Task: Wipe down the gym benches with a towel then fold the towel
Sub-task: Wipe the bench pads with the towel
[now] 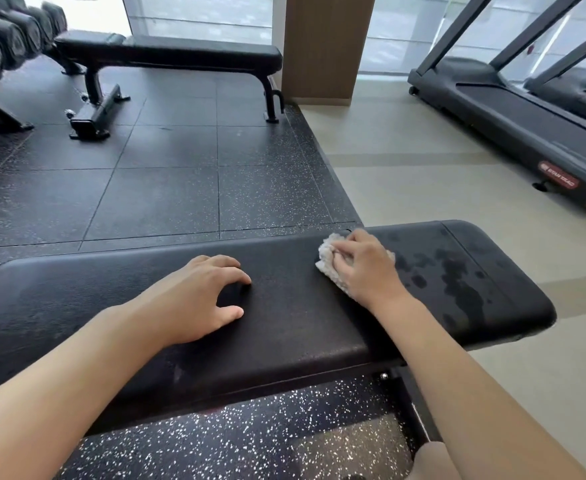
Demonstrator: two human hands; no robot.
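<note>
The fingers (229,268) of the left hand (194,299) are bent into a loose claw, their tips and the thumb resting on the black pad of the near bench (284,327); they hold nothing. Far to the left, at the upper corner of the view, a rack of dark dumbbells (4,39) runs along the wall, and just beside it a second flat bench (166,53) stands on the speckled rubber floor tiles (166,188). The near bench stretches across the lower middle of the view, both bare forearms reaching over it.

Further right, the right hand (364,265) lies on a small, crumpled, pale towel (329,265), fingers curled over it and pressing it onto the pad close to the far edge. The towel shows at the fingertips and beneath the heel of the hand. Right of that hand, dark wet blotches (457,271) mark the pad toward its rounded end.

Beyond the bench a wooden pillar (326,46) rises from the pale floor, and at the far right a treadmill (513,105) stands before the windows.
</note>
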